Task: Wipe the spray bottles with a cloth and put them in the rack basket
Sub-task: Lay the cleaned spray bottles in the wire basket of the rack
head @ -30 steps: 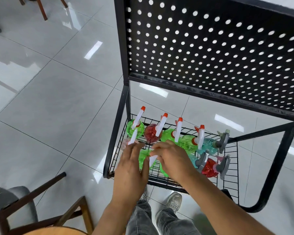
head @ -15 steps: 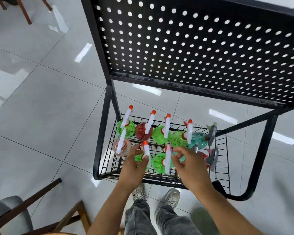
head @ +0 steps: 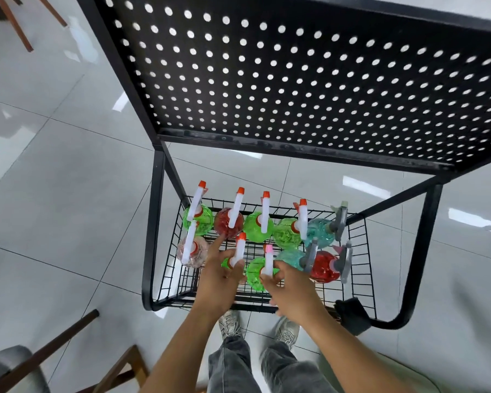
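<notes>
We see left hand (head: 220,275) covering most of green bottle (head: 226,263); chair (head: 17,370) cut off by bottom-left edge; cloth unseen

One view only, from a wide-angle camera on the person's head, looking steeply down and forward. The perforated shelf (head: 309,80) of the rack sits nearest the lens and fills the upper frame, with straight edges bowed by the lens. Below it, farther off, lies the basket (head: 360,268) near the floor (head: 54,194). Both forearms enter from the bottom edge, with the shoes (head: 233,321) straight beneath.
</notes>
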